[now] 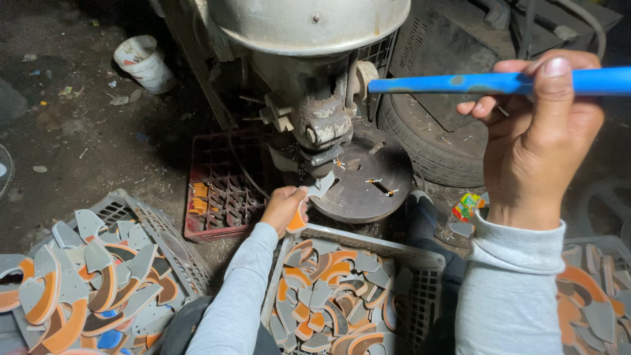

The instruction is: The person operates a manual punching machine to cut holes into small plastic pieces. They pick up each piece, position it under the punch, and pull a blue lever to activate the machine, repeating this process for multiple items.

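Head view: the left hand (284, 209) is closed on a curved grey-and-orange sole-shaped piece (314, 192) and holds its grey tip on the round dark metal die plate (361, 179), directly under the ram of the worn grey metal press (314, 125). The right hand (537, 141) is clenched around the blue-painted lever bar (486, 83), raised at upper right. Judged from the layout, the work is well under way but unfinished: the grey plastic crate (368, 244) just below the plate holds many grey-and-orange pieces, as do the grey crate at left (154, 227) and another at the right edge (608, 248). The red plastic crate (217, 187) beside the press holds only a few orange pieces (199, 197). A white bucket (144, 62) stands well apart on the dirt floor.
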